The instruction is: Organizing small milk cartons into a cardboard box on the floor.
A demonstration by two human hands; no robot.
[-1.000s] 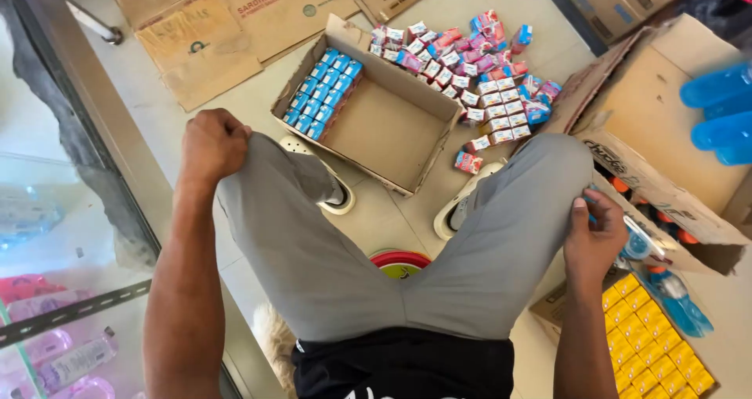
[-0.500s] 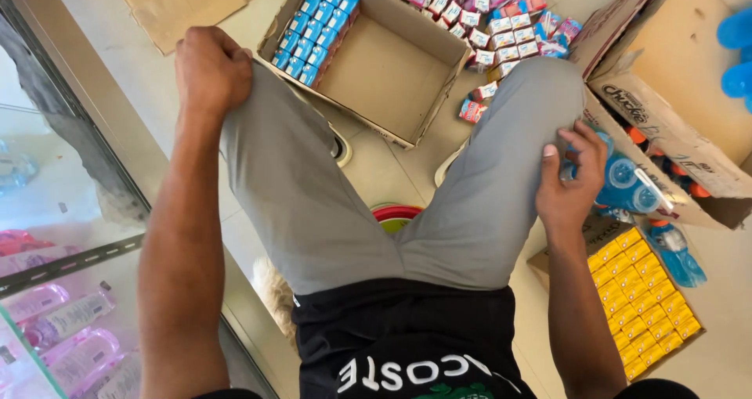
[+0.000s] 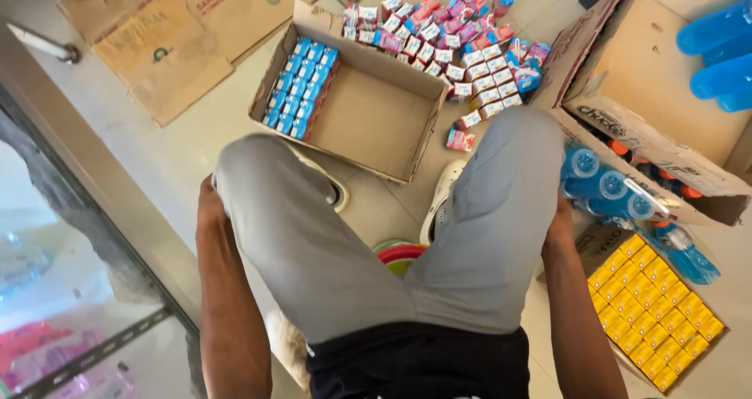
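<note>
Grey trousers (image 3: 329,242): cloth stretched over both bent knees, filling the near middle of the view; dark waistband at the bottom edge.
Left hand (image 3: 210,205): pressed against the outer side of the left knee, mostly hidden behind the cloth; grip cannot be told.
Right hand (image 3: 560,215): low beside the right knee, touching the trouser cloth, just beside the blue bottles; fingers hidden, so whether closed on anything cannot be told.
Blue bottles (image 3: 607,186): cluster with round caps upward, on the floor between the right knee and the large carton.
Yellow packs (image 3: 654,317): tight rows in a shallow tray at the near right corner of the floor.
Red and green lids (image 3: 399,254): round rims showing between the knees.
White shoes (image 3: 439,203): toes showing beyond the knees, on the pale tiled floor (image 3: 196,156).
Open box (image 3: 368,113): shallow cardboard tray beyond the knees; blue cartons (image 3: 301,86) in rows along its left wall, remainder bare.
Large carton (image 3: 666,109): flaps open, at the right edge of the floor.
Pink and white cartons (image 3: 462,46): loose group beyond the open box, towards the far edge.
Flattened cardboard (image 3: 164,46): sheets at the far left corner.
Glass door (image 3: 70,289): metal-framed, along the left edge.
</note>
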